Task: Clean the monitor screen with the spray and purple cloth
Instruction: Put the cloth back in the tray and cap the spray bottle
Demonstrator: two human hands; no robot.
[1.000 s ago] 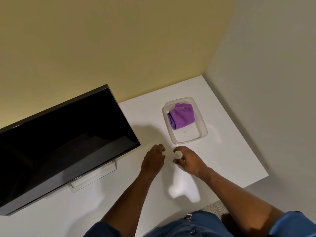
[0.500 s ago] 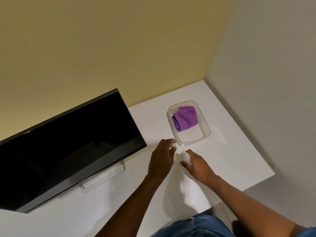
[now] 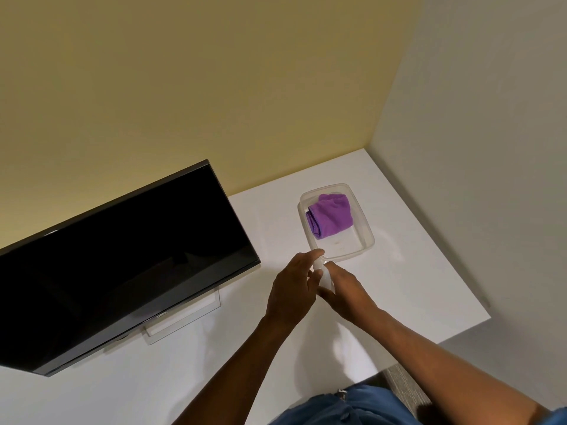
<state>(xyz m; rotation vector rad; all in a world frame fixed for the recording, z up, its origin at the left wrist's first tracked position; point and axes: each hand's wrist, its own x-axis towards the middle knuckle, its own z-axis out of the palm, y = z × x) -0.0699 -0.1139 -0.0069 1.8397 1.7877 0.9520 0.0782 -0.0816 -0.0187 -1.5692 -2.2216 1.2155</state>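
Note:
A small white spray bottle [image 3: 324, 277] is held between both hands, just in front of the clear container. My right hand [image 3: 345, 289] grips the bottle's body. My left hand [image 3: 293, 286] has its fingers on the bottle's top end. The folded purple cloth [image 3: 329, 216] lies in the far end of the clear plastic container [image 3: 366, 230]. The black monitor [image 3: 122, 259] stands to the left, its dark screen facing me, on a clear stand [image 3: 184, 320].
The white table [image 3: 414, 286] ends at a corner on the right near a grey wall [image 3: 491, 148]. A yellow wall [image 3: 214, 87] runs behind the monitor. My blue clothing [image 3: 352, 406] shows at the bottom.
My left hand moved right onto the top of the bottle held by my right hand. The bottle has tilted and risen toward the container. The camera view shifted slightly.

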